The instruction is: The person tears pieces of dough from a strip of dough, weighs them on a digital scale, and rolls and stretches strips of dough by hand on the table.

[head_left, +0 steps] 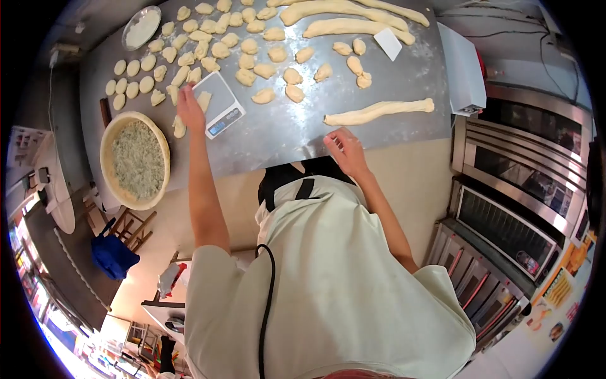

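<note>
My left hand (191, 110) reaches over the table beside a white digital scale (222, 100), fingers stretched out among dough pieces. A dough piece (203, 101) lies at the scale's left edge, close to this hand, and another dough piece (179, 127) sits just below it. My right hand (345, 151) is at the table's front edge with curled fingers; whether anything small is inside them is hidden. Just beyond that hand lies a long dough roll (379, 113). Many lumps of dough (249, 46) are spread across the floured metal table (278, 136).
A large bowl of greenish filling (134, 159) stands at the left front edge. Flattened dough rounds (132, 90) and a plate of flour (141, 28) are behind it. Thick dough rolls (353, 26) and a white scraper (388, 44) lie at the back right. Ovens (524, 164) stand right.
</note>
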Available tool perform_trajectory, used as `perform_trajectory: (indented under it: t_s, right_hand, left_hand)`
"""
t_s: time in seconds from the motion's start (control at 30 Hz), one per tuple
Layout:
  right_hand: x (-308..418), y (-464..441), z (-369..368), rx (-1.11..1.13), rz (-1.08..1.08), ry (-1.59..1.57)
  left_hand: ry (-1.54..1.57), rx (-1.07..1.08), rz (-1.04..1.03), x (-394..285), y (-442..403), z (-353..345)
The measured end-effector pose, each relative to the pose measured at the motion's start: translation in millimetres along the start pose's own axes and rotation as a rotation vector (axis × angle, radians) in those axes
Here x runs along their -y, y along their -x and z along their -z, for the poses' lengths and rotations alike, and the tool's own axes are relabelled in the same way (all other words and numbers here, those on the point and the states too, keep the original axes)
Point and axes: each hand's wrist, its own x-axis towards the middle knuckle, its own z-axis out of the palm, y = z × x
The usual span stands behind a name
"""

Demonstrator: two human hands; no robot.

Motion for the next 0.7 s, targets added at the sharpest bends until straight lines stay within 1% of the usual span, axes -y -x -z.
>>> perform_trajectory:
  t_s: [0.07,0.1,0.13,0.2,0.33,0.4,0.43,0.47,0.5,0.53,0.57,0.6,0.67,0.7]
  right_hand:
    - [1.4,-0.4,0.5,-0.014,-0.016,0.018]
    - [1.4,-1.2,0.9,-0.022,-0.032,0.034]
    - [1.2,-2.9,1.1,-0.028,-0.030,0.036]
    - [0.0,-3.4,-0.9,-0.034,0.013,0.036]
    - [13.5,-10.1,-7.0,-0.017,-0.022,0.009]
    - [19.7,-15.2,-15.2,0.076,-0.002,-0.077]
    - [22.4,-15.3,-19.8,0.085,-0.005,-0.084]
    - [24.8,-17.3,-23.7,0.108,0.047,-0.069]
    - [25.5,-17.9,-26.4,0.131,0.100,-0.053]
    - [26.2,-15.4,-28.4,0.137,0.103,-0.057]
    - [24.9,-13.2,-30.6,0.141,0.078,-0.076]
    - [22.9,-11.6,-32.6,0.143,0.052,-0.094]
    - [13.8,-9.1,-33.5,0.154,0.047,-0.070]
    - [10.3,-8.9,-32.7,0.165,0.039,-0.046]
  left_hand:
    - [0.299,-0.152,0.187,-10.8,-19.5,3.8]
    - [0.343,-0.197,0.173,-26.9,-24.6,7.9]
    - [0.349,-0.197,0.169,-43.0,-29.6,13.0]
    - [0.296,-0.103,0.082,-64.2,-36.7,20.5]
    - [0.349,-0.039,0.052,-95.2,-52.9,33.9]
    - [0.249,-0.046,-0.082,-98.1,-53.5,46.0]
    - [0.170,-0.051,-0.061,-95.4,-49.6,57.3]
    - [0.159,-0.052,-0.058,-90.4,-43.2,67.7]
    - [-0.004,-0.047,-0.013,-82.8,-32.4,77.2]
    - [-0.165,-0.041,0.031,-76.2,-21.4,86.2]
    - [-0.233,0.054,-0.025,-64.1,-9.2,91.3]
    - [-0.233,0.050,-0.027,-53.2,0.3,91.5]
    - [-0.500,0.132,-0.300,-30.8,17.4,88.8]
    - [-0.501,0.131,-0.298,-17.1,22.4,82.6]
